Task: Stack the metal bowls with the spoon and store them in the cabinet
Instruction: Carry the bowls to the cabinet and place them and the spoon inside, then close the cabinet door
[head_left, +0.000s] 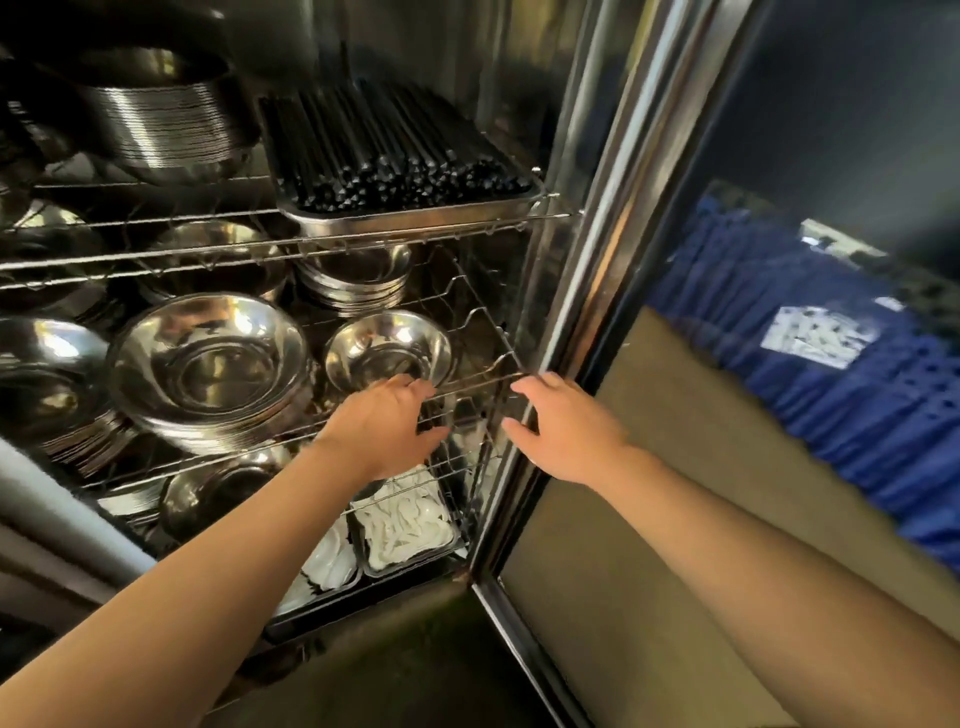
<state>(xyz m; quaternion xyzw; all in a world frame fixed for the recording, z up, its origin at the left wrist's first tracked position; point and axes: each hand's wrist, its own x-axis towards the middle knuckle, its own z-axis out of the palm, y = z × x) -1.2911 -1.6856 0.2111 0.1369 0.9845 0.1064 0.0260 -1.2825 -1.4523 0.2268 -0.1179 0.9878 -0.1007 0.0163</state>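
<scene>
Head camera looks down into an open steel cabinet (582, 171) with wire shelves, and the middle wire shelf (483, 384) serves as the landmark. The left hand (387, 426) reaches over the front right part of that shelf, palm down, fingers spread and loosely curled against the near side of a small metal bowl (389, 348) that sits on the shelf; the fingertips lie at or just below its rim, but whether they actually grasp the bowl cannot be told. The right hand (563, 426) is at the right front corner of the same shelf, fingers open and splayed, its fingertips touching or almost touching the front wire beside the cabinet's door frame; it holds nothing. To the left of the small bowl on the shelf stands a tall stack of larger metal bowls (213, 364), and behind it a shorter stack of bowls (353, 275). No spoon can be made out in or near the small bowl. On the shelf above rests a steel tray of black chopsticks (400, 156). On the shelf below sit black trays of white plastic spoons (405, 525), partly hidden by the left forearm. To the right of the shelf the glass door (779, 364) stands open.
</scene>
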